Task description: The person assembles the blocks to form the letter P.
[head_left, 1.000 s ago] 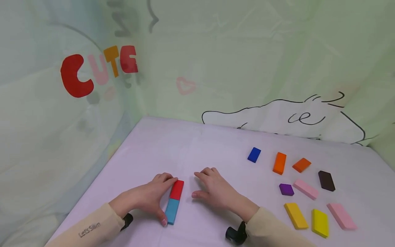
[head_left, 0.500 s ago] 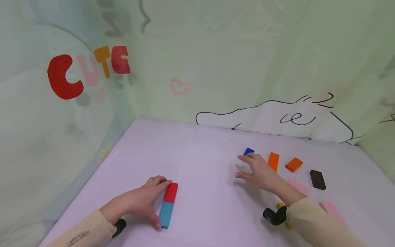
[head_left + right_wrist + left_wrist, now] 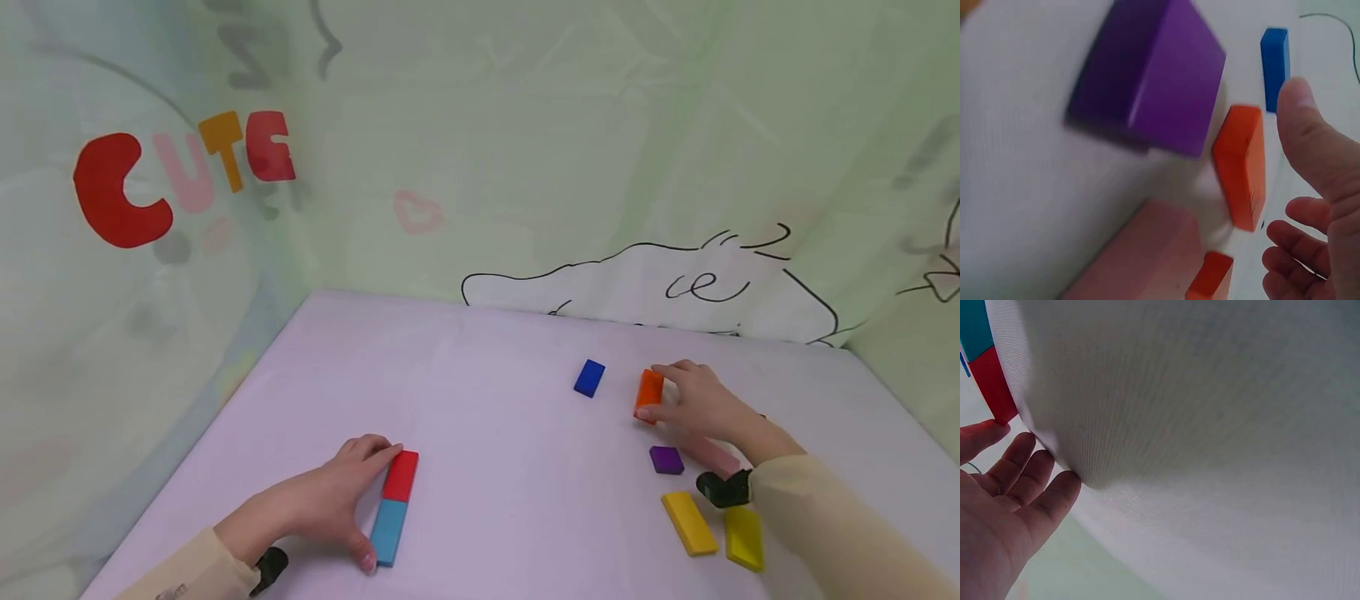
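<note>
In the head view, a red block [image 3: 401, 477] and a teal block [image 3: 389, 532] lie end to end. My left hand [image 3: 321, 507] spans them, its index fingertip at the red block's far end and its thumb beside the teal block's near end. The left wrist view shows this index finger [image 3: 988, 434] touching the red block, the other fingers fairly straight. Over at the right, my right hand [image 3: 708, 406] is at a long orange block [image 3: 649, 392], thumb and fingers spread around it. In the right wrist view, its thumb [image 3: 1307, 125] looks apart from the orange block [image 3: 1242, 169].
Near the right hand lie a blue block [image 3: 589, 378], a purple block [image 3: 666, 460], a pink block [image 3: 712, 457], an orange-yellow block [image 3: 689, 523] and a yellow block [image 3: 744, 539]. The right forearm [image 3: 832, 517] covers part of the table [image 3: 525, 467]. Printed cloth [image 3: 562, 167] hangs behind.
My right hand has moved right and away from me, from beside the red and teal blocks past the blue one to the orange block. The left hand stays at its blocks; the view has turned slightly right.
</note>
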Available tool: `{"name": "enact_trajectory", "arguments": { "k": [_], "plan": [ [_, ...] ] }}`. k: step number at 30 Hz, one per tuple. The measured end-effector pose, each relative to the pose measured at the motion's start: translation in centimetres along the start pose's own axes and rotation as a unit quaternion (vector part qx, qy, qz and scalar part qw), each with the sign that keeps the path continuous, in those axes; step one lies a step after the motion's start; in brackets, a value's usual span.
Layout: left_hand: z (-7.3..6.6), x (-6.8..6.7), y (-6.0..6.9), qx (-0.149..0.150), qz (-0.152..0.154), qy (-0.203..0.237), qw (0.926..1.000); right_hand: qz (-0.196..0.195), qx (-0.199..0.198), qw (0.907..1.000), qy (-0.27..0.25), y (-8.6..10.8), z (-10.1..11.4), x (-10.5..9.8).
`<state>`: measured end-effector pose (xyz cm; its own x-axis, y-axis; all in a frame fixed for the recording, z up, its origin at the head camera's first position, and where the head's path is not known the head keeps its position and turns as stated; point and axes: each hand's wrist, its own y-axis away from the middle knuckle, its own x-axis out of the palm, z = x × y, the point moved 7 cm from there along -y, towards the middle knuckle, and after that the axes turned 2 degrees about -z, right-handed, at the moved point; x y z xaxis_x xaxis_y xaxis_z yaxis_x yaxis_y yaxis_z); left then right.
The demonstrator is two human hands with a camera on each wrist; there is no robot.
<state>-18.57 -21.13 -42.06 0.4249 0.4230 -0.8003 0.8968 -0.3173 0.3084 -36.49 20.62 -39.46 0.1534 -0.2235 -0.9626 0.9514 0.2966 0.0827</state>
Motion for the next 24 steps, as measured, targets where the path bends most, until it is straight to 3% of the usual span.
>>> {"name": "enact_trajectory", "arguments": {
  "k": [9,24],
  "plan": [
    [-0.1,0.0,0.2,0.011,0.0,0.003,0.9999,0.021,-0.027,0.9992,0.022,-0.9,-1.9,0.3],
    [-0.3,-0.2,0.2,0.014,-0.002,-0.001,0.9999,0.035,-0.036,0.9984,0.025,-1.0,-2.1,0.1]
  ]
}}
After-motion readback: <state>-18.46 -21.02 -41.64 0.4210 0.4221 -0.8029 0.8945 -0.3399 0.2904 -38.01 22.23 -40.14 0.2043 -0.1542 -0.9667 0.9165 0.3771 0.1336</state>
